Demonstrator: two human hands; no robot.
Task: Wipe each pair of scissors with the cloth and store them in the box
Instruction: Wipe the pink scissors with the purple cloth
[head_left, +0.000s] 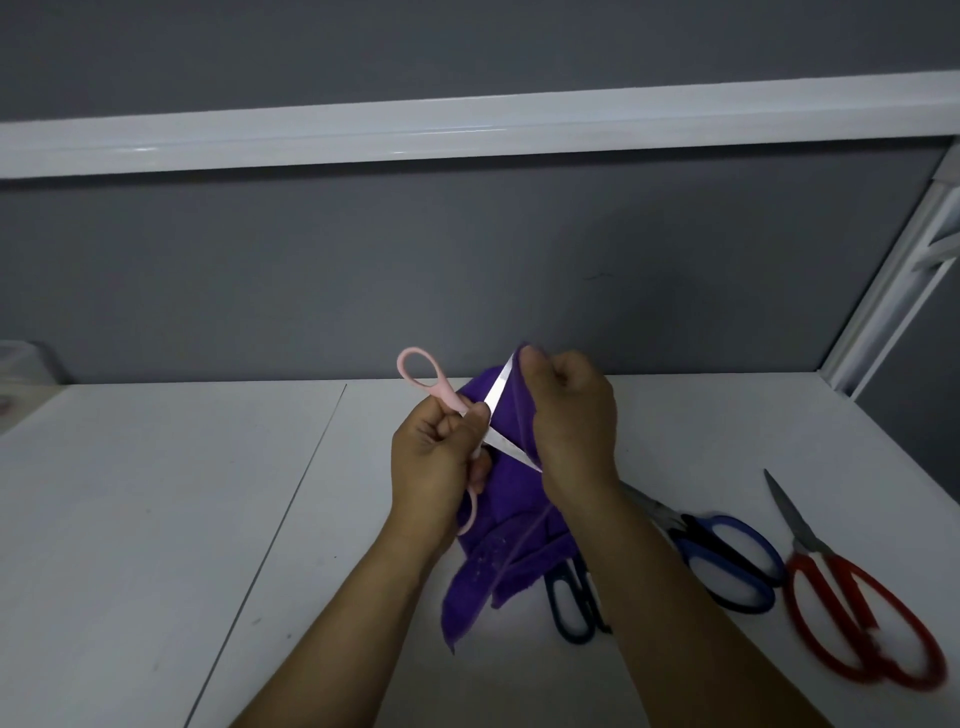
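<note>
Scissors with pink handles (448, 397) are held in the air above the middle of the table (156, 519), toward its rear edge, with the blades spread wide. The left hand (431, 457) is clenched round the shanks near the pivot, not through the loops. The right hand (571, 415) pinches a fold of the purple cloth (498, 525) over the tip of the upper blade. The rest of the cloth hangs down to the surface.

The main risk, as I judge it, is the bare lower blade, whose tip lies right against the right wrist. A quick stroke along the upper blade could draw the wrist onto it. With the grip at the pivot, the blades could also swing shut on the covered fingers if the cloth snags. The cloth's hanging tail lies beside a dark-handled pair (552, 597) and could drag it along the surface.

Blue-handled scissors (691, 540) and red-handled scissors (818, 556) lie toward the right edge, near the front corner, apart from each other. Their blades point toward the rear edge.

At the rear left corner a pale, translucent box (23, 364) is only just in view. What it holds cannot be made out. The reach across to it is long, so a pair carried with its blades apart would be a hazard.
</note>
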